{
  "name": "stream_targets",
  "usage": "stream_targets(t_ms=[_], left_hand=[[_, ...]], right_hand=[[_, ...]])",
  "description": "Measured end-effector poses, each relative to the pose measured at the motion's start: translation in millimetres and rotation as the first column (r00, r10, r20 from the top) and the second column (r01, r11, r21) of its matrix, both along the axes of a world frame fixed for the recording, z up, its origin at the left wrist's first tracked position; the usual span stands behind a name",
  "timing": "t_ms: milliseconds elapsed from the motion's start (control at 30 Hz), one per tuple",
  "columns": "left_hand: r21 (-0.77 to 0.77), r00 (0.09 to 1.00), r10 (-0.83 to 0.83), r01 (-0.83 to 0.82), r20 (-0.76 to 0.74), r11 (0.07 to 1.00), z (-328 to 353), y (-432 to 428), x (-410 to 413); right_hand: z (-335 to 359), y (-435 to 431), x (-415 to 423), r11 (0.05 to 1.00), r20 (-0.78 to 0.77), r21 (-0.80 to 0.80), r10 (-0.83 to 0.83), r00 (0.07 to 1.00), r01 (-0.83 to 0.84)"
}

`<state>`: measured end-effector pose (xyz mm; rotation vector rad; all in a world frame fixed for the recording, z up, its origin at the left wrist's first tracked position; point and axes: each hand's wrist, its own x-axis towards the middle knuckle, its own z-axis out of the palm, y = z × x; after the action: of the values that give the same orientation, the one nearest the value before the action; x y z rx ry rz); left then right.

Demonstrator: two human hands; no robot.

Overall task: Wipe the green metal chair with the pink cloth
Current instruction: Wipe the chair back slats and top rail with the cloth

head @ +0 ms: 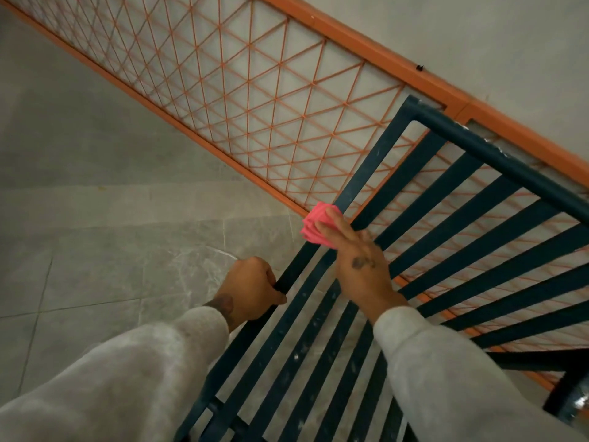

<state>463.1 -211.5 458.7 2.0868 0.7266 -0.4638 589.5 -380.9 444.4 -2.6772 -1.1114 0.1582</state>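
Head view, looking down onto dark green slatted metal chair (497, 154); white specks and scuffs on slats. Folded pink cloth (314, 226) pressed against left upright of chair, about where back meets seat. On top of cloth: right hand (360, 266), fingers (339, 223) straight and flat, pressing rather than curled round it; thumb hidden. Lower down, left hand (251, 287) clenched round left side rail of seat, knuckles up, fingers wrapped under bar. Both hands near each other, not touching. Grey sleeves (127, 378) on both arms. Just behind chair back: orange railing (255, 90) with diamond wire mesh, diagonal across view; contact with chair impossible to tell. Grey tiled floor (95, 218) to left, also visible through seat slats. Pale grey surface (478, 33) beyond railing at top right; wall or floor, can't tell.
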Motion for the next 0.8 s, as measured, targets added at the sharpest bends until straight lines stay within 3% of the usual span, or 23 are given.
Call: stream_targets(t_ms=[233, 367, 533, 600, 667, 800], left_hand=[[-0.018, 1.0, 0.007, -0.007, 0.01, 1.0, 4.1, 2.4, 3.9], [-0.036, 0.999, -0.024, 0.023, -0.038, 0.999, 4.1, 4.0, 9.6], [-0.002, 0.992, -0.081, 0.081, -0.1, 0.997, 0.5, 2.8, 15.5], [0.017, 0.993, -0.1, 0.101, -0.056, 0.995, 2.8, -1.2, 20.6], [0.02, 0.995, -0.075, 0.074, 0.064, 0.997, 5.2, -6.9, 30.4], [0.036, 0.986, -0.009, 0.003, 0.165, 0.999, 7.2, -9.1, 54.7]], right_hand=[[-28.5, -8.4, -88.3, 0.989, -0.072, 0.111, 0.101, 0.992, -0.093], [-25.3, -16.5, -42.8, 0.986, -0.005, 0.027, 0.166, 0.986, -0.165], [4.3, 1.7, 19.8, 0.992, 0.032, -0.109, 0.059, 0.998, -0.055], [8.9, 7.9, -0.6, 0.999, -0.027, -0.04, 0.005, 1.0, -0.006], [-1.3, 2.3, -31.2, 0.998, -0.04, 0.037, 0.06, 0.997, -0.059], [-18.7, -16.8, -20.0, 0.984, 0.029, 0.009, 0.177, 0.984, -0.177]])
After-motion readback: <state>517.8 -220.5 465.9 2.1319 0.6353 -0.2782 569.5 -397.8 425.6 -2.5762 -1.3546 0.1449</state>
